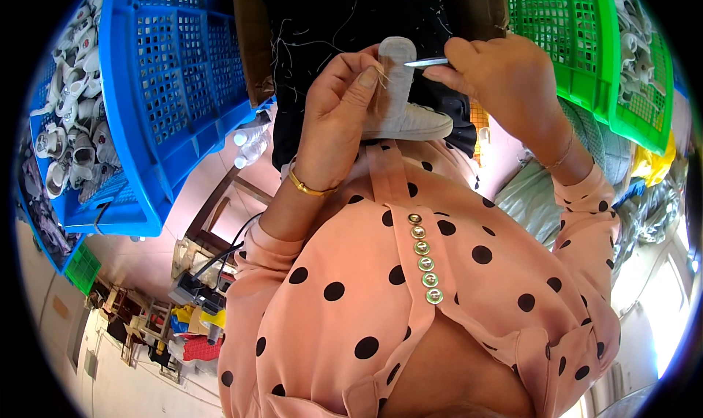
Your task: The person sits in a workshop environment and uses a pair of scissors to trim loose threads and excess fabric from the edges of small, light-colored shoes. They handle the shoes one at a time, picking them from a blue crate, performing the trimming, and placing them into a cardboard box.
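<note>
A small white shoe [399,88] stands on end above my lap, its pale sole facing up. My left hand [338,107] is closed on its left side, thumb and finger pinched near some loose light threads. Below it lies another white shoe [428,124], sideways, partly covered by the first one and my left hand. In my right hand [509,77] is a slim pointed metal blade [426,63]; its tip reaches the sole's right edge. The grip end of the blade is hidden by my fingers.
Black cloth [351,23] strewn with thread scraps covers my lap, between brown cardboard sides. A blue crate [172,74] stands at left beside many white shoes [77,118]. At right is a green crate [567,34], with plastic bags [538,198] below it.
</note>
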